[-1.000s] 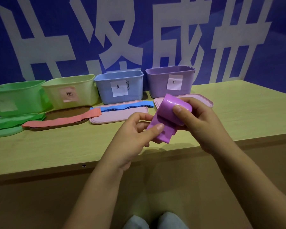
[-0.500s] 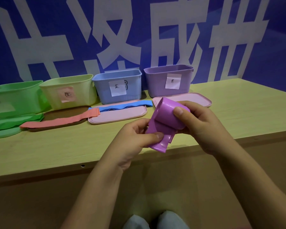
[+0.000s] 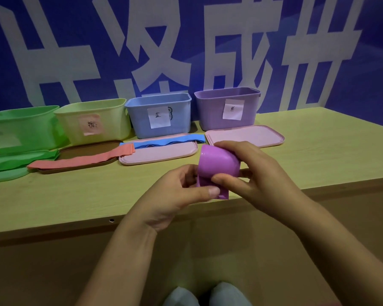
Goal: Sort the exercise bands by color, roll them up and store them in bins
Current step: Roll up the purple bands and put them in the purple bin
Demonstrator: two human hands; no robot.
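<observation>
A purple exercise band [image 3: 217,162], mostly rolled into a coil, is held above the table's front edge. My right hand [image 3: 252,173] grips the coil from the right, thumb across its front. My left hand [image 3: 179,193] pinches the short loose tail under the coil. At the back stand a purple bin [image 3: 212,111], a blue bin [image 3: 137,115], a yellow bin [image 3: 111,120] and a green bin [image 3: 31,129]. A blue band [image 3: 164,141], an orange band [image 3: 82,160] and a green band [image 3: 16,161] lie flat in front of the bins.
Pink lids [image 3: 245,135] [image 3: 159,154] lie before the purple and blue bins, a brown lid [image 3: 91,149] under the orange band, a green lid [image 3: 5,175] at far left. The wooden table [image 3: 318,151] ends just below my hands. A blue wall with white characters rises behind.
The loose tail of the purple band has grown shorter as the coil was rolled further. Both hands stayed over the table's front edge, with my right thumb moving lower on the coil.
</observation>
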